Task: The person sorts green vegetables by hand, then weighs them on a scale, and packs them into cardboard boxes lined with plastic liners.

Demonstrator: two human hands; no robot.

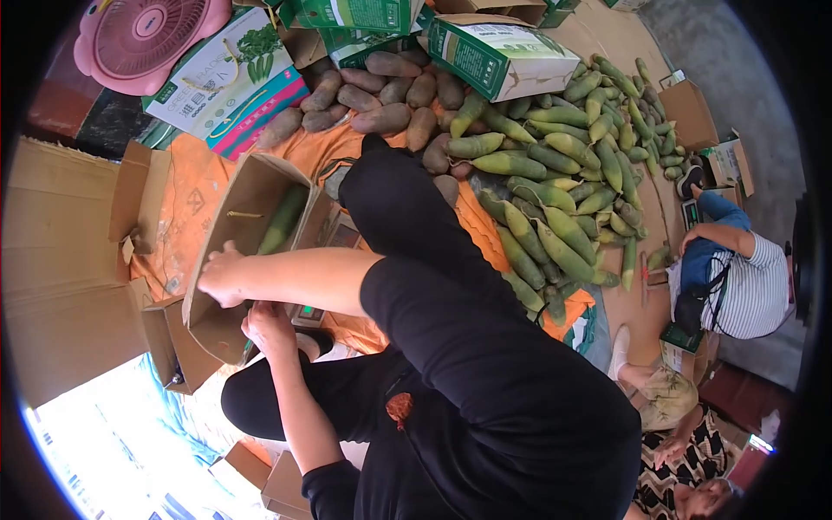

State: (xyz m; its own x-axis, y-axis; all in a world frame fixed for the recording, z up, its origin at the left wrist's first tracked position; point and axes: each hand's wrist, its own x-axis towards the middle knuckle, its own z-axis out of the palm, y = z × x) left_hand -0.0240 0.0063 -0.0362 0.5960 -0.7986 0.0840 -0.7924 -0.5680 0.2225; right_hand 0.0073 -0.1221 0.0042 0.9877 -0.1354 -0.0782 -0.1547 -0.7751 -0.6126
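Note:
An open cardboard box (232, 325) stands in front of me, tilted in the view. Inside it lies a green radish (283, 219), partly covered by the box wall. My right hand (222, 274) reaches across the box to its far wall, its fingers partly spread and no item visible in them. My left hand (269, 328) is closed at the near edge of the box, with its fingertips partly hidden. Just beside it, a scale with a lit green display (308, 313) shows from under my right forearm.
A large pile of green radishes (563, 165) and a heap of reddish-brown root vegetables (381, 104) lie on an orange sheet (173, 217). Printed boxes (503, 56) and a pink fan (152, 39) are beyond. Two people sit nearby, one in a striped shirt (750, 286).

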